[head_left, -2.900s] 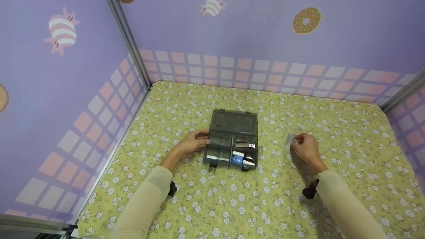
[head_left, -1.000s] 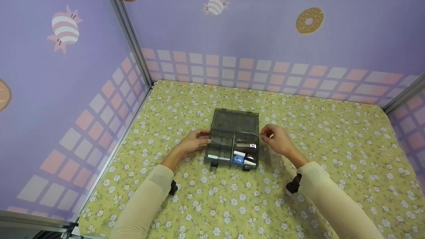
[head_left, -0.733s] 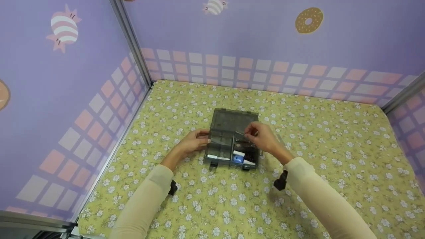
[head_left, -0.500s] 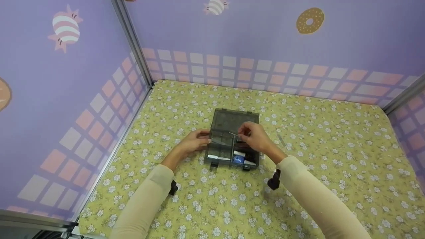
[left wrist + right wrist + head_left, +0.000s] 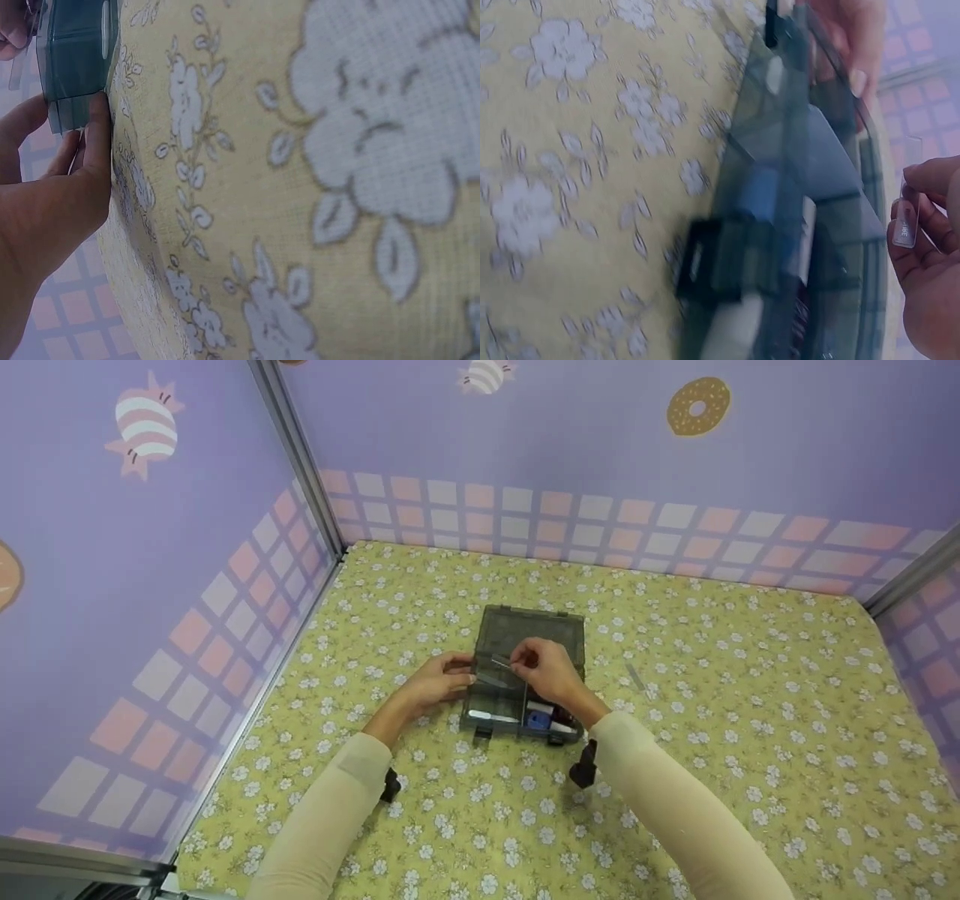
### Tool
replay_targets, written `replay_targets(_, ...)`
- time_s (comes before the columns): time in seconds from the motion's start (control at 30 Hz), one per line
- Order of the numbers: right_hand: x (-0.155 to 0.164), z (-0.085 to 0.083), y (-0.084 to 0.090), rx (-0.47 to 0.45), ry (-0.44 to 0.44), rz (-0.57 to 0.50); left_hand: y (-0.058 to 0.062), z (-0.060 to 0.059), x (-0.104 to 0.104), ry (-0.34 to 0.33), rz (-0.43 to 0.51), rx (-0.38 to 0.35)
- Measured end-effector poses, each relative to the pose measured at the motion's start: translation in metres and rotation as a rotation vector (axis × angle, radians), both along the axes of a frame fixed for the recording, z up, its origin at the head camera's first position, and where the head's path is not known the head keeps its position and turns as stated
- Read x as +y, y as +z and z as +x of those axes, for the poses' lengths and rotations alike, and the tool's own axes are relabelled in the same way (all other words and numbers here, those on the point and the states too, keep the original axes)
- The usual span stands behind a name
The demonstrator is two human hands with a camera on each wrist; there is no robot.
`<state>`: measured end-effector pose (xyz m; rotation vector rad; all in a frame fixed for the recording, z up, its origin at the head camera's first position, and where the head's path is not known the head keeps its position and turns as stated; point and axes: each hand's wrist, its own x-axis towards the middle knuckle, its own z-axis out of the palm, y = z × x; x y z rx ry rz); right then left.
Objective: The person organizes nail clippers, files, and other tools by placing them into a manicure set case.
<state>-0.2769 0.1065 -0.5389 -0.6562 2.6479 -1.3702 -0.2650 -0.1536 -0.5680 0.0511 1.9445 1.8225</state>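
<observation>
Right hand [image 5: 546,671] over the open organizer box [image 5: 525,675], fingertips pinching a small clear strip [image 5: 501,662] above the rear left compartment. Left hand [image 5: 435,682] curled against the box's left wall, fingers gripping it. Box at mid-cloth on the floral tablecloth [image 5: 675,780]; white tube [image 5: 489,717] front left, blue bottle [image 5: 535,721] front right. Beyond, lid [image 5: 532,624] laid back flat; further off, lilac wall with donut print [image 5: 695,406].

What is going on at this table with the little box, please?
A person works at an open grey compartment box on a floral tablecloth. The left hand holds the box's left edge. The right hand pinches a small clear strip above the box's rear left compartment. Several small items lie in the front compartments.
</observation>
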Motion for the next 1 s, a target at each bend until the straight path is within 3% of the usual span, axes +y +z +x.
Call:
replay_targets(0.27,-0.012,0.005,-0.004,-0.016,-0.004,-0.009,0.003,0.002,0.002,0.008,0.023,-0.007)
replay_targets(0.57,-0.012,0.004,-0.001,0.053,-0.002,0.027,0.003,0.002,0.003,-0.001,0.016,-0.007)
replay_targets(0.77,0.014,0.001,0.0,0.108,0.022,0.049,0.003,0.001,0.0,-0.02,0.009,-0.001)
replay_targets(1.0,0.064,0.002,0.002,0.083,-0.01,0.059,0.004,0.003,-0.002,-0.009,-0.002,0.002)
